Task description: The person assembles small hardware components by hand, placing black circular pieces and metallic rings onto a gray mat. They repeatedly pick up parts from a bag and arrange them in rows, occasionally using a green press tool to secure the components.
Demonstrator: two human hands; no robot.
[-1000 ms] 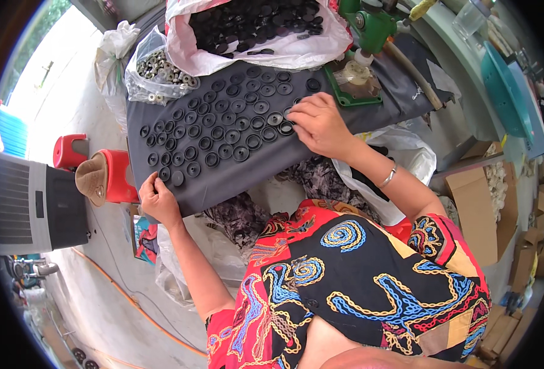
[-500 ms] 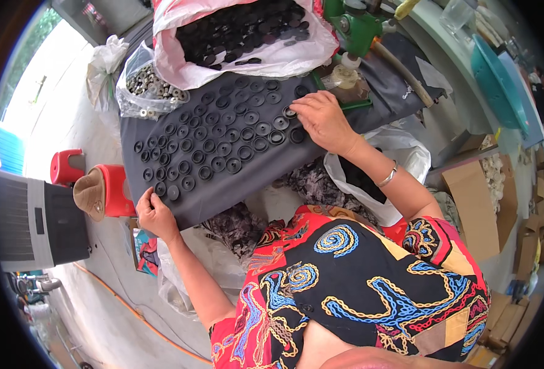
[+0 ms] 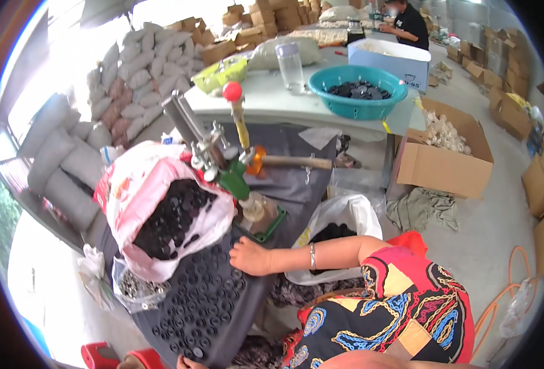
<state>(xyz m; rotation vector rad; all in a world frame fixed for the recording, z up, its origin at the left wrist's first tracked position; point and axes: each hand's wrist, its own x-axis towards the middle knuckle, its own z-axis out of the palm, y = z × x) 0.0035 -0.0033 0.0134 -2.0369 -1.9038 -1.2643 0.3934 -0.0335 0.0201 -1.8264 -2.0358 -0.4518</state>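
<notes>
Rows of small round black plastic caps [image 3: 201,301] lie on a dark grey cloth-covered bench. At the end of the rows by the green hand press [image 3: 234,178], my right hand [image 3: 250,256] rests with its fingers curled down at the caps. Anything between those fingertips is hidden. My left hand [image 3: 189,363] is beside the caps at the near end of the rows, mostly cut off by the lower edge. A white-and-pink sack [image 3: 121,203] full of loose black caps lies open behind the rows. Next to it sits a clear bag of small metal parts [image 3: 138,288].
A teal basin [image 3: 358,107] of black parts stands on the pale table behind. A white bag [image 3: 346,215] with black pieces is beside my right forearm. At right is a cardboard box [image 3: 444,161] of whitish parts. Far off, a person in black [image 3: 412,27] works.
The view has swung up and to the right, bringing in the back table, stacked sacks and another person. My right hand's fingers are more curled; my left hand is now mostly out of frame.
</notes>
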